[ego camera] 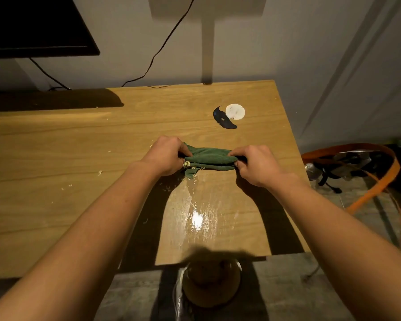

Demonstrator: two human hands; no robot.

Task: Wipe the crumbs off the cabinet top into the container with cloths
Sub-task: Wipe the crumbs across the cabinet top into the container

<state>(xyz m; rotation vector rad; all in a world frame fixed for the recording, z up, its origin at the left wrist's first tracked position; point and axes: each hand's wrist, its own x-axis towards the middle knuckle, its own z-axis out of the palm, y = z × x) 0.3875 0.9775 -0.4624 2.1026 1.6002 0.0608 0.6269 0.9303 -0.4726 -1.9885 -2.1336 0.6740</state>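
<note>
The left hand [166, 156] has its fingers curled over the left end of a green cloth [210, 158], and the right hand [256, 165] pinches the right end between thumb and bent fingers. Both hands are closed on it. The cloth is folded into a long narrow bundle stretched between them, low over the bench [79, 140], a little right of its middle; whether it touches the wood cannot be told. A loose corner hangs down by the left hand, and pale crumbs [190, 165] cling to the fold there. Just below the cloth a wet, shiny streak [198, 212] runs toward the near edge of the bench. More crumbs lie scattered on the wood to the left, well apart from the hands. Below the near edge, in line with the streak, a clear container [208, 283] stands on the floor, partly in shadow, with something brownish in it. Beyond the cloth, toward the far right corner, a white disc [235, 111] lies beside a dark scrap [222, 119]. A dark screen [33, 26] is at the upper left, and a black cable [162, 46] hangs down the wall behind the bench. To the right of the bench, on the floor, is an orange-rimmed bin [357, 163].
</note>
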